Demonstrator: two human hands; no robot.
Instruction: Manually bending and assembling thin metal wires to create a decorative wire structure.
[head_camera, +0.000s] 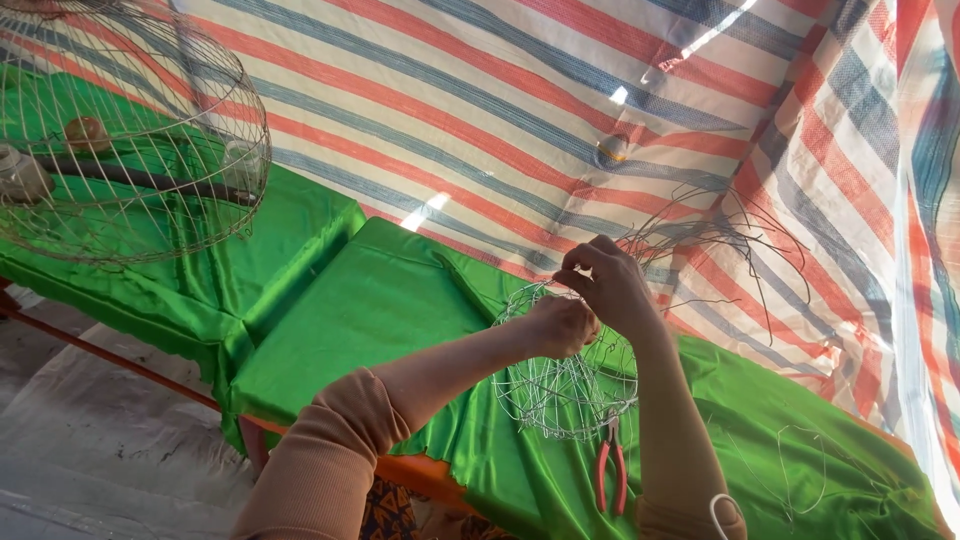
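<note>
Peach-coloured sleeves reach in from the bottom edge toward a small wire basket (565, 385), half woven, standing on the green cloth (380, 310) that covers the table. Over the basket's top rim the left hand (562, 325) is curled almost into a fist, gripping the wire frame. Just beyond it, the right hand (608, 282) pinches a thin strand between thumb and fingertips, the other fingers loosely bent. Loose wire ends (720, 240) fan out behind the basket toward the striped tarpaulin (520, 90). Red-handled pliers (611, 470) lie on the cloth touching the basket's near side. Well apart, far left of the basket, hangs a large wire cage (130, 140).
</note>
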